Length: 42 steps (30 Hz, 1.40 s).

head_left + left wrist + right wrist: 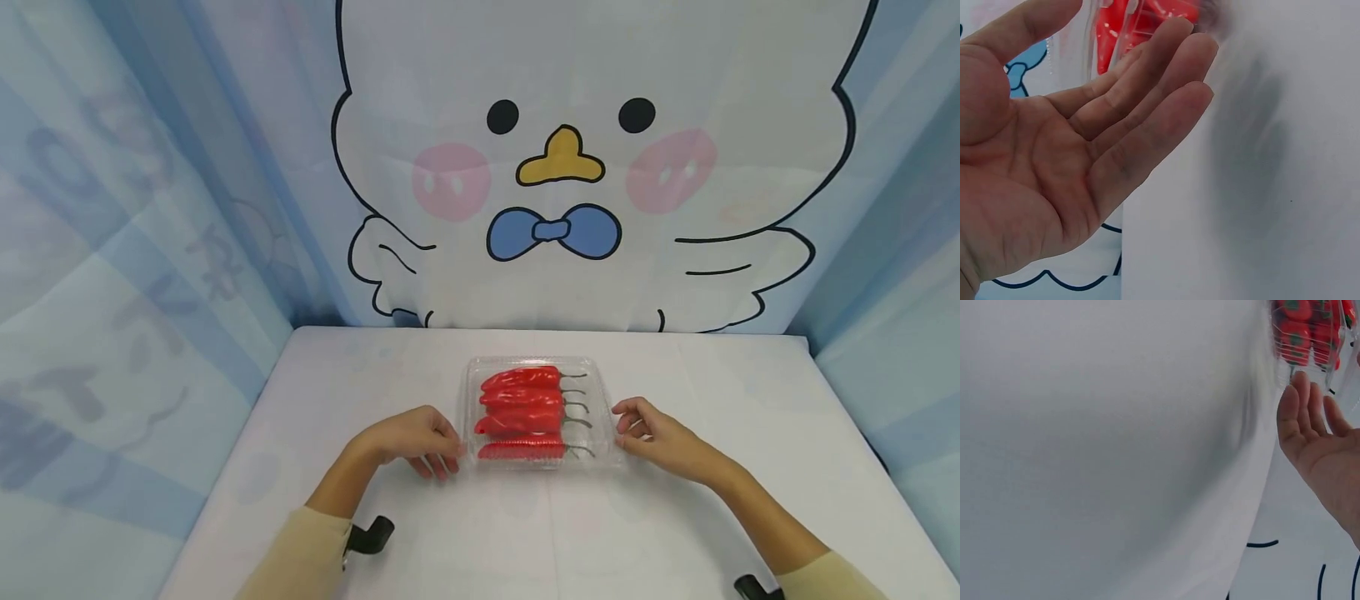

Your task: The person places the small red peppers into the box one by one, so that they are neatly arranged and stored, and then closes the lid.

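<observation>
A clear plastic box (470,398) with ribbed sides lies flat near the middle of the table, with several long red peppers (522,419) in it. Their green stems all point right. Beside the box's left edge is my left hand (420,439), its fingers loosely spread and nothing in its grasp. My right hand (660,437) stands at the opposite edge, fingers slightly bent. Whether either hand's fingertips touch the plastic, I cannot tell. The left wrist view shows the open palm (1041,169) with part of the box beyond it; in the right wrist view the fingers (1300,403) are near the box's end.
A white cloth covers the table (555,533). Behind it hangs a curtain (555,283) with a cartoon bird, and blue patterned curtains (135,292) stand at the sides. A black strap piece (370,535) sticks out from the left wrist.
</observation>
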{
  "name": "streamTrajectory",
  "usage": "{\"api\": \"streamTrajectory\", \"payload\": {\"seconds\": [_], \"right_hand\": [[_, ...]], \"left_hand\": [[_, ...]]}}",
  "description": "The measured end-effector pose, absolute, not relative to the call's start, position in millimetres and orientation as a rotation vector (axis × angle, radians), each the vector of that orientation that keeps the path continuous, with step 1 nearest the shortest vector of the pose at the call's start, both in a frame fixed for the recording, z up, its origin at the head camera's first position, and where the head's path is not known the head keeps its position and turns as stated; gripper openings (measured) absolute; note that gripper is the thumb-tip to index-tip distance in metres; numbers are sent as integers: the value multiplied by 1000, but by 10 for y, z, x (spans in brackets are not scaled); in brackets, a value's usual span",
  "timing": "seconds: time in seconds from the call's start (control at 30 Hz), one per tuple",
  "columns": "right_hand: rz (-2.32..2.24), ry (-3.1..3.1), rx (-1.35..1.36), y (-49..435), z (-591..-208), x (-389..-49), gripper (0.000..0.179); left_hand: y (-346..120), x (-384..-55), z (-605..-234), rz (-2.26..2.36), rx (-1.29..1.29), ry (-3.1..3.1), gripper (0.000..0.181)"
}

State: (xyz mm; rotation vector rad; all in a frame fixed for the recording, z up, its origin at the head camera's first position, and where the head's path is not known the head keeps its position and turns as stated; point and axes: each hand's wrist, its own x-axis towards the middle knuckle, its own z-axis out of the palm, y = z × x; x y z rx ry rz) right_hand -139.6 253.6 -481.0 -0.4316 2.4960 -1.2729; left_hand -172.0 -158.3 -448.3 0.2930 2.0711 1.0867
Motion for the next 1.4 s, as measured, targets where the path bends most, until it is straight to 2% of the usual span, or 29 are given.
{"api": "streamTrajectory", "payload": {"seconds": [0.3,1.03,1.4], "right_hand": [[-1261,2233,-538,2635,-4910,-1408,22],[-1372,2056,-461,2580,-5010,-1430,25],[-1385,2055,-451,2545,-5041,-1409,26]], "left_hand": [[-1607,-1721,-4597,1159,276,2029,24],[-1641,-1693,-4780,1442,234,1871,20],[-1614,-1697,-4840,1562,206,1829,8]]}}
